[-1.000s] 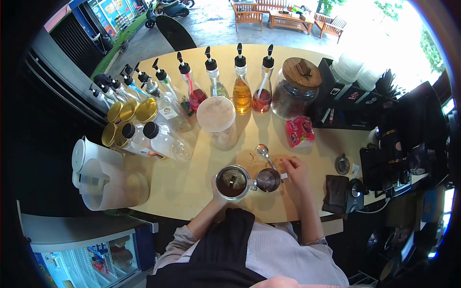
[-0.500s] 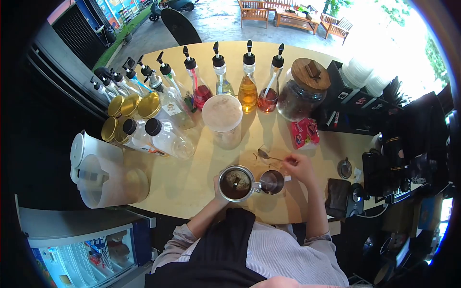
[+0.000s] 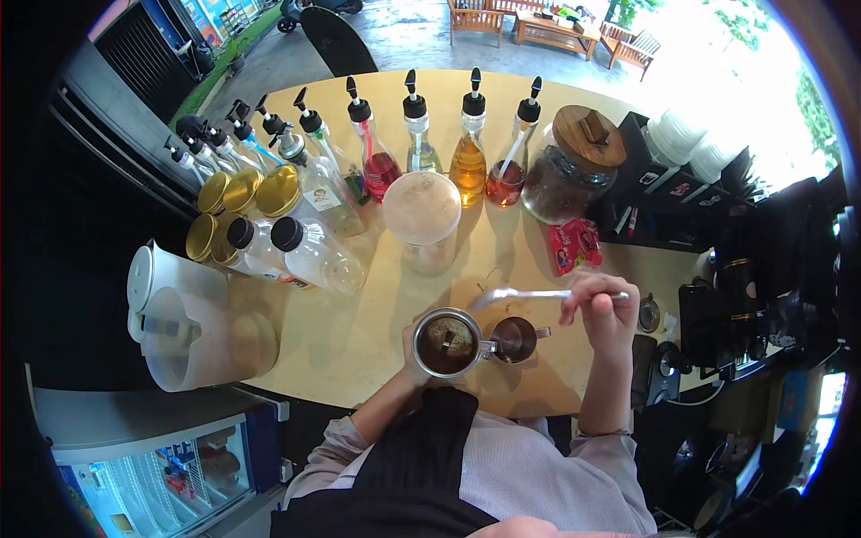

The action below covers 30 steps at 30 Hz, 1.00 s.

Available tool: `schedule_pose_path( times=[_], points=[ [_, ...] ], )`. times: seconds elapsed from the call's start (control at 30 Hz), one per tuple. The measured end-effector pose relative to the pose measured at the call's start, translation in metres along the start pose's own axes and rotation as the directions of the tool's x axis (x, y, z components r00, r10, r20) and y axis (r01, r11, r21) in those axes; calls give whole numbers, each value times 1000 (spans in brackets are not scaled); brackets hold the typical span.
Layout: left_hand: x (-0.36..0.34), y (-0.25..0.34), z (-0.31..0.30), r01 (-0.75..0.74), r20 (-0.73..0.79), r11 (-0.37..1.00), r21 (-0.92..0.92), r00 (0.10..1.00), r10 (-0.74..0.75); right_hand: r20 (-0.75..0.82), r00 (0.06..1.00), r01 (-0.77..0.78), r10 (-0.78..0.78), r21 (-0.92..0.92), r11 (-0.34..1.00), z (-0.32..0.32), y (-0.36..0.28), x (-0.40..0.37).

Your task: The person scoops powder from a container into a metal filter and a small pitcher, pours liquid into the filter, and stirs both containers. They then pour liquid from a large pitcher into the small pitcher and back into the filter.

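Observation:
My left hand [image 3: 410,355] is wrapped round the left side of a round steel pitcher [image 3: 475,334], with its fingers mostly hidden. Dark brown liquid with pale foam [image 3: 451,335] fills it, and a small dark piece shows in the middle. Beside its handle stands a smaller metal cup [image 3: 514,340], brownish inside, with its own handle to the right. Above and right of that cup, my right hand [image 3: 603,309] grips a long metal spoon [image 3: 536,294]. The spoon is held up over the table, bowl to the left and blurred.
Pump bottles of coloured syrup [image 3: 468,166] line the back. A tall lidded container [image 3: 423,220] stands in front of them, and a wooden-lidded jar [image 3: 574,170] and red packet [image 3: 574,247] sit right. Clear bottles [image 3: 323,260] and a plastic jug [image 3: 211,345] stand left.
My right hand has lifted the spoon off the tabletop and moved right and closer to the camera. My left hand stays on the pitcher.

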<state>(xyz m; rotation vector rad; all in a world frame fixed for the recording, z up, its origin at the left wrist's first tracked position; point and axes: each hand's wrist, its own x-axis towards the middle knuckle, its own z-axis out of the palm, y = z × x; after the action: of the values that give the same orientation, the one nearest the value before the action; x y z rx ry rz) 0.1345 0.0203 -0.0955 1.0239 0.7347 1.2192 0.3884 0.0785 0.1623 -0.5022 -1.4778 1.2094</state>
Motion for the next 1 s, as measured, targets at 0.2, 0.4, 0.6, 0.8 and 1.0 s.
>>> schedule_pose_path(
  times=[0.2, 0.4, 0.6, 0.8, 1.0],
  points=[
    [0, -1, -1, 21, 4, 1000, -17, 1000, -21, 136, 990, 1, 34, -250, 968, 43, -4, 6],
    [-3, 2, 1, 35, 12, 999, -27, 999, -35, 334, 942, 123, 34, -437, 891, 55, 12, 2],
    [-3, 2, 0, 51, 17, 998, -29, 999, -50, 332, 943, 162, 8, -480, 862, 52, 12, -2],
    [-4, 3, -2, 55, 22, 998, -28, 998, -54, 391, 917, 94, 79, -403, 910, 55, 10, -2],
    [-2, 3, -3, 53, 26, 998, -28, 998, -52, 363, 930, 93, 60, -391, 916, 60, 10, 1]
  ],
)
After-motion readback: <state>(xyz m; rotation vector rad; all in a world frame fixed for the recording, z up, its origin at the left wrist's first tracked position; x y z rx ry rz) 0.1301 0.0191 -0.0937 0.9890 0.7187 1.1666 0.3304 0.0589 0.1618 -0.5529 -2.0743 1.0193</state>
